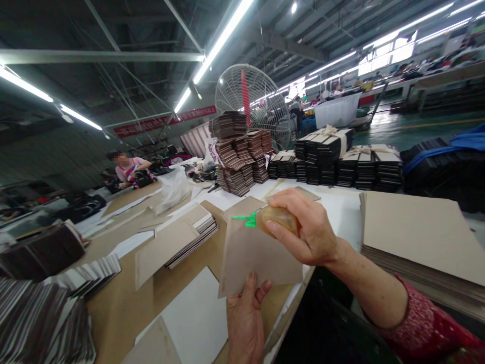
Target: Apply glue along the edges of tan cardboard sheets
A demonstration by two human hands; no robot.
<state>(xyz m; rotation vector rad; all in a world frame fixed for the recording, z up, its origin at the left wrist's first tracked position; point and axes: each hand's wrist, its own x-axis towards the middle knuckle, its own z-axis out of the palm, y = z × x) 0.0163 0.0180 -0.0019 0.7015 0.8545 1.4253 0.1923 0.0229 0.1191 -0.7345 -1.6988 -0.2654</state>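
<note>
My left hand [244,316] holds up a grey-brown cardboard sheet [253,250] by its lower edge, thumb on its face. My right hand [303,230] is wrapped round a soft amber glue bottle [278,220]. The bottle's green nozzle [244,220] touches the sheet's upper left part. Both hands are above the near edge of the work table [197,318].
A stack of grey boards [420,235] lies at my right. Folded board pieces [182,237] and striped stacks [45,303] lie left. Tall brown stacks [237,151] and tied black stacks [333,154] stand behind, before a large fan [253,96]. A person [129,169] sits far left.
</note>
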